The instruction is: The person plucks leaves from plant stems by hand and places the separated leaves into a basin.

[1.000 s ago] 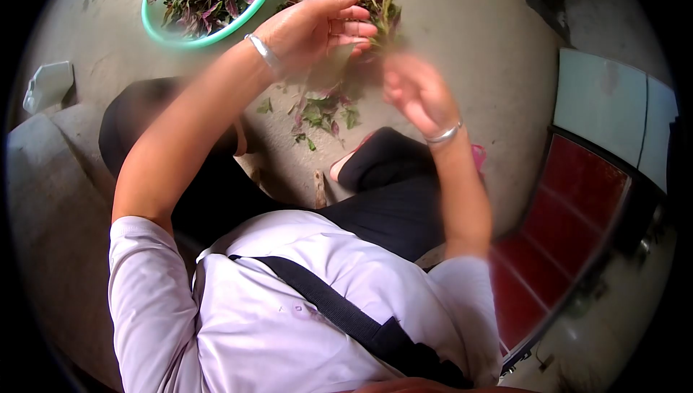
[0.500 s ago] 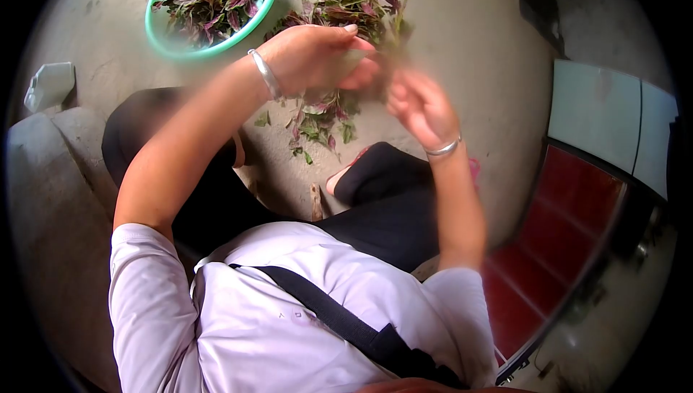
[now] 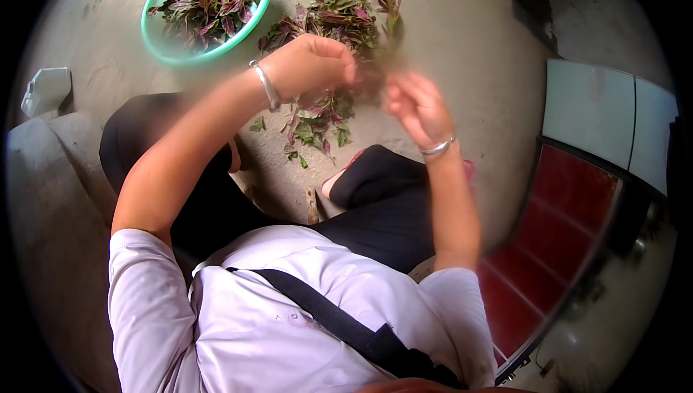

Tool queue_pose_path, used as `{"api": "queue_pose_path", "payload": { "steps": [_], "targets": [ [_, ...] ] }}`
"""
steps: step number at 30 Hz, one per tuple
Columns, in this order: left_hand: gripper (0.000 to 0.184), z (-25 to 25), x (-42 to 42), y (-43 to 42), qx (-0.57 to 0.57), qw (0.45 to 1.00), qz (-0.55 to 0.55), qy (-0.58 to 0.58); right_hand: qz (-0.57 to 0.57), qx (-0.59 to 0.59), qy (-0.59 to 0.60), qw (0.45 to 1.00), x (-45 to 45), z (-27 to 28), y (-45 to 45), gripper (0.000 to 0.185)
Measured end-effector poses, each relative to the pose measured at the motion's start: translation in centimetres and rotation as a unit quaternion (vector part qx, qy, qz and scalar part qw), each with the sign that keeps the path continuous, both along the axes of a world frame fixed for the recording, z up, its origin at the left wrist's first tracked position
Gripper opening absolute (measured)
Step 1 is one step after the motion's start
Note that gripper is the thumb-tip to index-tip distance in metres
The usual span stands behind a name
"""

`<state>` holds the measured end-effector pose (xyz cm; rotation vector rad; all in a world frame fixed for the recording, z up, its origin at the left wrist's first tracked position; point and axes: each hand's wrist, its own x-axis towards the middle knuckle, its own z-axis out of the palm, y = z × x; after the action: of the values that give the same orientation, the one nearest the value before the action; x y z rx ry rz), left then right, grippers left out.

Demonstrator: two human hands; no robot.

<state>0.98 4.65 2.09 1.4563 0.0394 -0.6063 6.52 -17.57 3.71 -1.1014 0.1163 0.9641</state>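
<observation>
A blurred, upright amaranth sprig [image 3: 393, 28] with green and purple leaves stands between my hands. My right hand [image 3: 422, 111] pinches its lower end with curled fingers. Close by on the left, my left hand [image 3: 310, 68] is closed, its fingertips turned toward the sprig; what they grip is hidden. Beyond the hands a pile of amaranth [image 3: 343, 18] lies on the floor. Loose leaves [image 3: 317, 126] are scattered below my left hand. At the upper left, a light-green basin [image 3: 148, 28] holds amaranth leaves.
My bent legs [image 3: 375, 184] frame the floor [image 3: 462, 46] where the greens lie. A whitish plastic container [image 3: 47, 91] stands at the far left. On the right is a cabinet with pale panels [image 3: 588, 104] and red panels [image 3: 563, 212]. A small wooden piece [image 3: 312, 204] lies near my foot.
My left hand has turned and its fingers have curled in more. The right hand stays nearly in place with the sprig. The whole view has shifted slightly.
</observation>
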Motion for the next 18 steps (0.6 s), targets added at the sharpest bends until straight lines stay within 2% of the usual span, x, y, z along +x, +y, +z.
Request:
{"api": "queue_pose_path", "payload": {
  "steps": [2, 3, 4, 5, 6, 9, 13, 18],
  "targets": [
    [0.018, 0.3, -0.1, -0.1, 0.113, 0.990, -0.041, -0.069, 0.002, -0.041, -0.034, 0.999, 0.1, 0.4, -0.3, 0.015],
    [0.022, 0.4, -0.7, -0.5, 0.232, 0.955, -0.044, -0.181, 0.016, -0.052, -0.053, 0.997, 0.2, 0.4, -0.4, 0.015],
    [0.026, 0.5, -1.7, -1.2, 0.345, 0.892, -0.044, -0.288, 0.031, -0.063, -0.074, 0.995, 0.2, 0.6, -0.3, 0.016],
    [0.031, 0.2, -2.3, -1.8, 0.448, 0.805, -0.042, -0.386, 0.046, -0.073, -0.093, 0.992, 0.2, 0.6, -0.4, 0.016],
    [0.032, -0.2, -2.4, -1.8, 0.487, 0.744, -0.005, -0.458, 0.056, -0.084, -0.105, 0.989, 0.1, 0.6, -0.3, 0.016],
    [0.033, 1.1, -1.4, -1.5, 0.476, 0.778, -0.041, -0.407, 0.082, -0.122, -0.140, 0.979, -0.2, 0.6, -0.3, 0.016],
    [0.028, 2.1, -0.9, -1.4, 0.415, 0.706, 0.128, -0.560, 0.121, -0.157, -0.179, 0.964, -0.4, 0.5, -0.1, 0.016],
    [0.028, 0.8, -0.8, -1.2, 0.436, 0.678, 0.091, -0.585, 0.171, -0.164, -0.210, 0.949, -0.5, 0.4, 0.2, 0.016]
  ]
}}
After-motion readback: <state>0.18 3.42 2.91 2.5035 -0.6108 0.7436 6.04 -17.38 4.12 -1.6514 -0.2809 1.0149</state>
